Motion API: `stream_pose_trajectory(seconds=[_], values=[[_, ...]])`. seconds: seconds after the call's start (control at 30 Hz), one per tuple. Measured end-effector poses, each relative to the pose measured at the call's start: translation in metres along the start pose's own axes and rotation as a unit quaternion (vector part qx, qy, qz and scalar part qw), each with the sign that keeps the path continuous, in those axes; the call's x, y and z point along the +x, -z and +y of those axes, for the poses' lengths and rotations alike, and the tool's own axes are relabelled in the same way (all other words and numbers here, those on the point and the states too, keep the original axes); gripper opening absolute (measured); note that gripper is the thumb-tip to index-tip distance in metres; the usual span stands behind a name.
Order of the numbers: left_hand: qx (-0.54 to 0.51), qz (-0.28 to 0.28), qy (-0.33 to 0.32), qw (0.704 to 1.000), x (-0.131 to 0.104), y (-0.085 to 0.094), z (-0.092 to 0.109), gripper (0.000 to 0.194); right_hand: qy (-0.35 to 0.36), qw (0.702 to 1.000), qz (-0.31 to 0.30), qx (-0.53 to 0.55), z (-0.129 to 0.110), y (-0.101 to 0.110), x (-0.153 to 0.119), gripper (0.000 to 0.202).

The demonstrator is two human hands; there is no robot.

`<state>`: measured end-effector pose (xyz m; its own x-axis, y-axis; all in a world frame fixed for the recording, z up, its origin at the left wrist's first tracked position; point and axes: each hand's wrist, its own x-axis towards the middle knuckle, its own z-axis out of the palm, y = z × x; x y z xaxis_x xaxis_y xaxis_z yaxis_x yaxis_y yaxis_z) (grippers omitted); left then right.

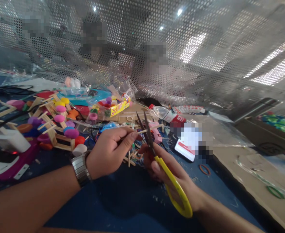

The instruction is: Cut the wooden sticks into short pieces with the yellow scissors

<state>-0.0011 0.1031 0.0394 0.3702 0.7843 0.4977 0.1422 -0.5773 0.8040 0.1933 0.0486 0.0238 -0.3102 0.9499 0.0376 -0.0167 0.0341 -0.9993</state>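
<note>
Between the thumb and fingers of my left hand (113,147) is a thin wooden stick (154,127), pointing right. My right hand (166,168) grips yellow-handled scissors (175,187), blades up and slightly apart. The stick crosses the blades; whether they touch it I cannot tell. Under my hands lies a pile of short stick offcuts (130,158) on the dark blue table (123,197). Just behind the blades is a pink tool (157,132), partly hidden.
Left stand a wooden stick structure (57,139), colourful clay pieces (71,133) and a purple power strip (14,161) with a white charger (11,142). A lit phone (187,145), a plastic bottle (166,115) and cardboard (254,174) lie right. Behind rises a perforated metal screen (137,32).
</note>
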Motion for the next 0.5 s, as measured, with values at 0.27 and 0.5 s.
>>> stream_pose_trajectory(seconds=[0.27, 0.5], values=[[-0.002, 0.001, -0.006, 1.000, 0.0023, -0.0016, -0.0009, 0.028, -0.009, 1.000, 0.009, 0.013, -0.0002, 0.0000, -0.0007, 0.038], [-0.012, 0.004, 0.022, 1.000, 0.0018, -0.0024, -0.0028, 0.030, 0.007, 1.000, 0.003, -0.007, -0.0027, -0.0011, 0.0030, 0.031]])
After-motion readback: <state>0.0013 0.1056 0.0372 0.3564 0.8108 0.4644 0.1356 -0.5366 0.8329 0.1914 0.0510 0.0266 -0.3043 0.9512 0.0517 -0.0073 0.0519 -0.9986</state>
